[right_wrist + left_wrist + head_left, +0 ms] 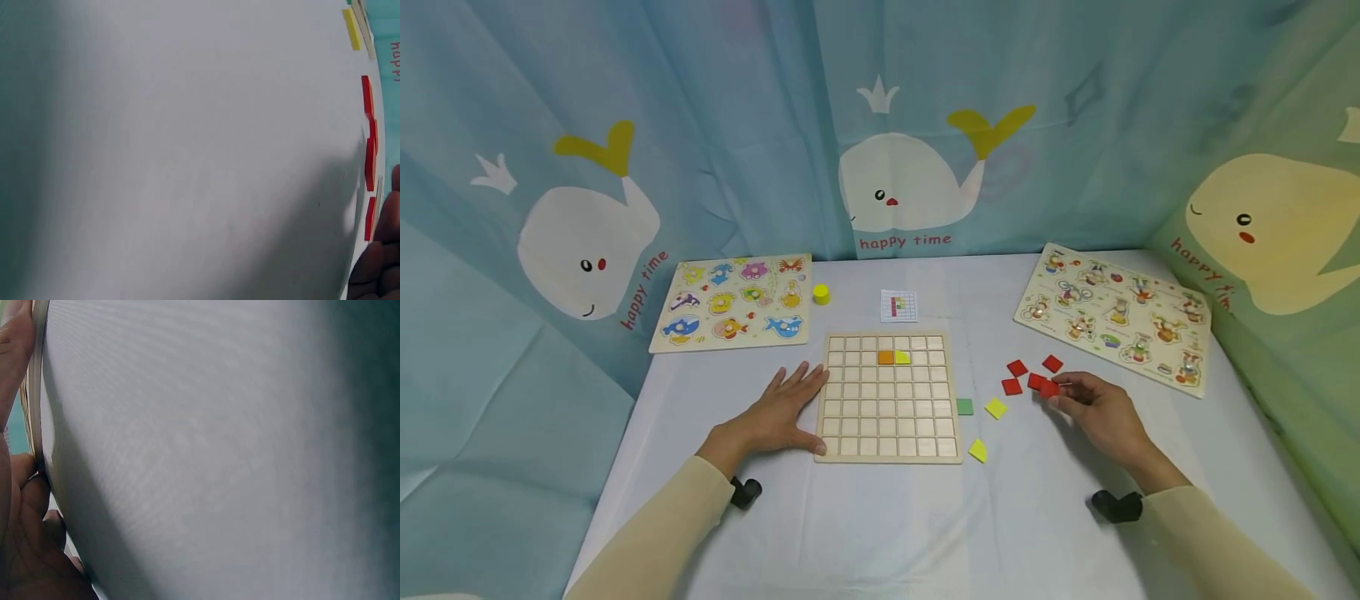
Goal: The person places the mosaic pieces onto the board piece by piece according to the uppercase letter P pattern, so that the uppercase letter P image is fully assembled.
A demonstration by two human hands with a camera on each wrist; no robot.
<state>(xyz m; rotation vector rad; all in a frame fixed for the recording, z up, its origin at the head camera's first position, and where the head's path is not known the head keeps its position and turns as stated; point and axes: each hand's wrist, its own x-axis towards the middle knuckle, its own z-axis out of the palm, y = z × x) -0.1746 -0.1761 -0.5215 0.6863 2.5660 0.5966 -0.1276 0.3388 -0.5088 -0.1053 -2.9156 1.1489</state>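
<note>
A wooden grid board (887,412) lies at the table's middle, with an orange tile (886,357) and a yellow tile (902,357) set side by side in its second row. My left hand (781,407) rests flat on the table with straight fingers against the board's left edge (37,394), the thumb at its lower left corner. To the right of the board, my right hand (1090,406) pinches a red tile (1049,388) at the edge of a small cluster of red tiles (1017,367). The same red tiles (369,162) show edge-on in the right wrist view.
Loose green (965,407) and yellow (996,407) tiles lie right of the board, another yellow one (977,451) nearer me. A pattern card (898,306) and a yellow cylinder (822,293) sit behind it. Animal puzzle boards lie at far left (733,302) and far right (1116,317). Curtains surround the table.
</note>
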